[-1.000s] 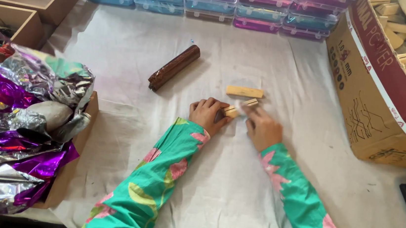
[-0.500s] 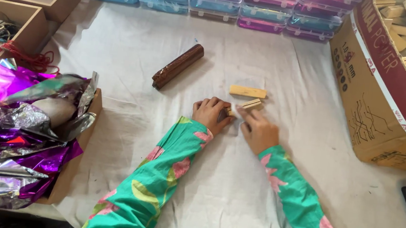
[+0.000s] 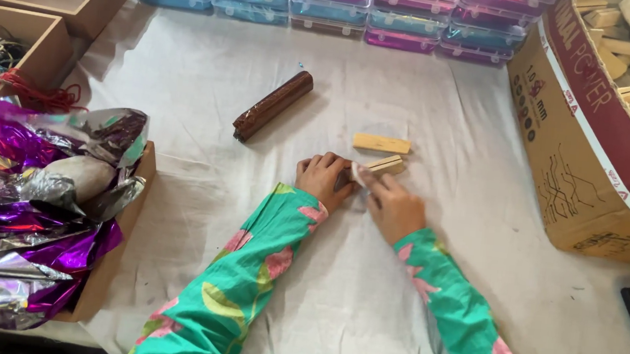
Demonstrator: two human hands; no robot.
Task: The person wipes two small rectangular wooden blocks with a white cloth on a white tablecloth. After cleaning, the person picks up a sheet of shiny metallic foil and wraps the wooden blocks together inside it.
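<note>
Both hands sit mid-table as before: the left hand [image 3: 324, 179] curled beside the wooden block [image 3: 382, 164], the right hand [image 3: 393, 206] now pinching its near end, tipping it slightly. A second block [image 3: 381, 143] lies just beyond; the brown roll [image 3: 272, 106] rests far-left, untouched.

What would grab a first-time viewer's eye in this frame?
Probably the heap of crinkled purple and silver foil spilling from a box at the left edge, and the bright green floral sleeves reaching up the middle. Both hands, left hand and right hand, meet on a small pale wooden block on the white cloth, with a dark brown wrapped roll lying just beyond.
</note>
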